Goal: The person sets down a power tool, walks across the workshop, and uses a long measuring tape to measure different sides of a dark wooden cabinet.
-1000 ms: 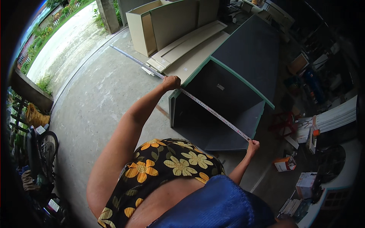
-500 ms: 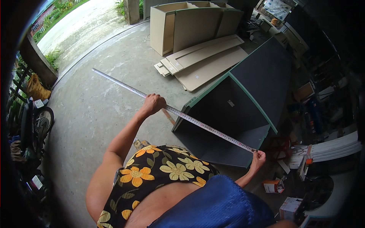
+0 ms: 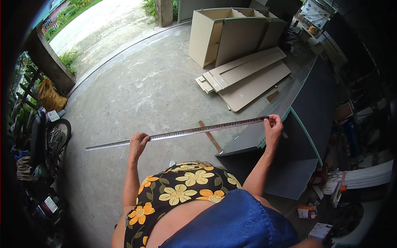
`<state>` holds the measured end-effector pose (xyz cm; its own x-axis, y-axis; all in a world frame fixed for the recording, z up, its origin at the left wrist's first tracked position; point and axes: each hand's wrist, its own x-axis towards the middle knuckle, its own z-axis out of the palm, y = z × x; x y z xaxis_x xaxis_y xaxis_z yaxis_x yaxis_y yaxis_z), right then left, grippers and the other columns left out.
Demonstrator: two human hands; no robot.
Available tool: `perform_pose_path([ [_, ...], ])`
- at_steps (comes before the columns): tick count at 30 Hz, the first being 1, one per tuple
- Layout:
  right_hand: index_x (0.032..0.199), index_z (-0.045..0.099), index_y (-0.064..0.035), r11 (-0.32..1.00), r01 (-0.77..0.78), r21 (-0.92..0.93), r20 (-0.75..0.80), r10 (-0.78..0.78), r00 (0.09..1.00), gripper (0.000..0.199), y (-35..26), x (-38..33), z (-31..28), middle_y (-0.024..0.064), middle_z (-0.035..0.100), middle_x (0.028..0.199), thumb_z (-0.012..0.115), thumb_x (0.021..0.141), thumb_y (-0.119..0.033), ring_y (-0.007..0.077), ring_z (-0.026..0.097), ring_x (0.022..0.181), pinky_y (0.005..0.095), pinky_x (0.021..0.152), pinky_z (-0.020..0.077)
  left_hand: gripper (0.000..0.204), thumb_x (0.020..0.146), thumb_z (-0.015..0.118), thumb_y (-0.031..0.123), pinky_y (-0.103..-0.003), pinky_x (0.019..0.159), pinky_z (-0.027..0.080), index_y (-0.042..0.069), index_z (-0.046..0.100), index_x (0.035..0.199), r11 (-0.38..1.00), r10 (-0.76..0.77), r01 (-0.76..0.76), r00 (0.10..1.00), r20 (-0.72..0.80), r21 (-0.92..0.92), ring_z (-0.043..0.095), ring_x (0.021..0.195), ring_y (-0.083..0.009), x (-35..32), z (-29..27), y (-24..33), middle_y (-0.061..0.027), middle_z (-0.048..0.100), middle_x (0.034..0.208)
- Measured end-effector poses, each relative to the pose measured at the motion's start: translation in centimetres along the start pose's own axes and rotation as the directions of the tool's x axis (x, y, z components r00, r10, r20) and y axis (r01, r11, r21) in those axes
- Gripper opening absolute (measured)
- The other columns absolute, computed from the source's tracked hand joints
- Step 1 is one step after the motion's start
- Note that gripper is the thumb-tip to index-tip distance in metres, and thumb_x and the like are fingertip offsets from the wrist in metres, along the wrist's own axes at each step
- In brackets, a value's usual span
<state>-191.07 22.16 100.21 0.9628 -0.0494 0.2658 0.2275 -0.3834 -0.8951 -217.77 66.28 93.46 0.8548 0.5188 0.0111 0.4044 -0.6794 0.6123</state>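
Observation:
A long metal ruler (image 3: 194, 130) with numbered markings stretches across in front of me, above the concrete floor. Its right end is pinched by my right hand (image 3: 273, 127), which is over the corner of a dark grey open box-like cabinet (image 3: 295, 175) with green edges. Farther left, the fingers of my left hand (image 3: 139, 142) close round the ruler, and its free end sticks out past them to the left. Behind the ruler, a thin wooden strip (image 3: 210, 136) reaches to the cabinet's near corner.
Beige panels (image 3: 252, 82) lie stacked on the floor (image 3: 124, 99) ahead, before a beige cabinet (image 3: 204, 39). A motorcycle wheel (image 3: 59, 136) and a yellowish sack (image 3: 50, 96) stand at the left. White strips (image 3: 368, 175) and small boxes (image 3: 307, 211) are at the right.
My right hand has moved up and away from the cabinet's near side, while my left hand has gone down and left. The ruler has swung from slanting across the cabinet opening to nearly level.

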Motion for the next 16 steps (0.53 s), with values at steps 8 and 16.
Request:
perform_pose_path([
  [8,0.116,0.050,0.0020,0.919,0.075,0.386,0.131,-0.135,0.982,0.043,-9.0,5.2,13.3,0.0108,0.058,0.104,0.063,0.085,-0.024,0.0141,0.055,0.098,0.0264,0.086,0.0432,0.012,0.082,0.061,0.011,-0.030,0.064,0.043,0.000,0.060,0.077,0.976,-0.177,0.140,0.956,-0.233,-0.167,0.055,0.065,-0.0178,-0.2,-7.5,-6.6,-0.0083,0.059,0.070],
  [16,0.130,0.036,0.0029,-0.005,0.306,0.952,-0.180,-0.816,0.549,0.066,-27.1,8.3,14.4,0.0164,0.055,0.117,0.047,0.089,-0.048,0.0242,0.050,0.112,0.0436,0.093,0.0406,0.013,0.089,0.055,0.011,-0.019,0.057,0.035,0.000,0.059,0.082,0.929,-0.209,0.091,0.928,-0.308,-0.358,0.043,0.065,-0.0041,11.7,-9.8,-8.0,0.0043,0.051,0.069],
])
